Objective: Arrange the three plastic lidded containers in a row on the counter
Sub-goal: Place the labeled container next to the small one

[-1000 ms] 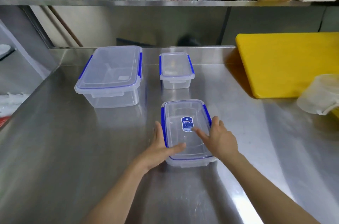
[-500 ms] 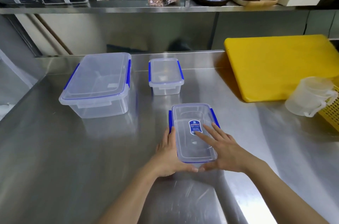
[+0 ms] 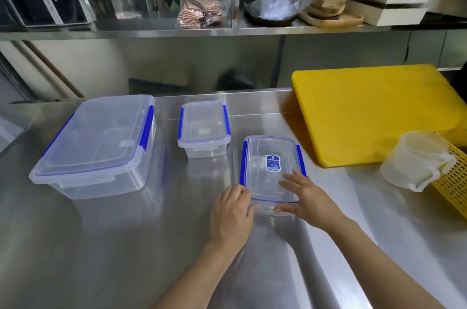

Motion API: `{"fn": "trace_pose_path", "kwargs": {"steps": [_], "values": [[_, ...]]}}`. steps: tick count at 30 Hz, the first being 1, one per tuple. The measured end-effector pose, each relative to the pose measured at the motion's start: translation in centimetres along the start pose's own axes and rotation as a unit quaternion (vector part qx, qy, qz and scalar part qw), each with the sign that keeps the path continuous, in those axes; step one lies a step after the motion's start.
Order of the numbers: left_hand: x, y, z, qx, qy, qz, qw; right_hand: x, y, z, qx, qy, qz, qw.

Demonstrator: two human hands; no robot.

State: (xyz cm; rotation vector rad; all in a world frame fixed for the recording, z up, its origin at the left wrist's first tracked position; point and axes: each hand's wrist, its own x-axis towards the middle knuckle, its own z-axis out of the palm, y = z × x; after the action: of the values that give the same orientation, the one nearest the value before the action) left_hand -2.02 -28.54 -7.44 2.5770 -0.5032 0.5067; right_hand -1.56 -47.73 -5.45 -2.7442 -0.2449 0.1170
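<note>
Both hands on labelled container [image 3: 271,164], left hand [image 3: 233,212] at near-left corner, right hand [image 3: 307,197] over lid

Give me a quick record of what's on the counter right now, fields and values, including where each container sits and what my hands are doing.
surface: steel counter
large container: far left, lid on
small container: middle, near the back edge, lid on
labelled container: right of the small one and nearer the person, lid on
left hand: at its near left corner
right hand: flat on its lid, near right corner
row: not yet even; labelled container sits forward of the small one
nearby: yellow cutting board, clear jug, yellow basket
</note>
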Motion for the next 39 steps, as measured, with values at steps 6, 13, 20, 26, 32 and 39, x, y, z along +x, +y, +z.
{"fn": "trace_pose_path", "kwargs": {"steps": [6, 13, 20, 26, 32, 39], "values": [[3.8, -0.2, 2.2, 0.008, -0.072, 0.021, 0.997, 6.0, 3.6, -1.5, 0.031, -0.011, -0.021, 0.999], [9.1, -2.2, 5.6, 0.002, -0.164, -0.027, 0.986, 13.1, 5.8, -1.8, -0.023, 0.013, -0.051, 0.998], [13.6, -4.3, 8.3, 0.017, -0.182, -0.049, 0.982, 17.8, 7.2, -1.3, -0.062, 0.061, -0.071, 0.994], [13.3, -4.2, 8.8, 0.0, -0.171, -0.048, 0.984, 17.6, 7.3, -1.0, -0.072, 0.074, -0.073, 0.992], [13.8, -3.9, 8.4, -0.048, -0.198, -0.074, 0.976, 17.3, 7.0, -0.9, -0.092, 0.062, -0.053, 0.992], [14.5, -2.6, 8.7, -0.064, -0.232, -0.059, 0.969, 16.4, 8.5, -1.8, -0.117, 0.067, -0.031, 0.99]]}}
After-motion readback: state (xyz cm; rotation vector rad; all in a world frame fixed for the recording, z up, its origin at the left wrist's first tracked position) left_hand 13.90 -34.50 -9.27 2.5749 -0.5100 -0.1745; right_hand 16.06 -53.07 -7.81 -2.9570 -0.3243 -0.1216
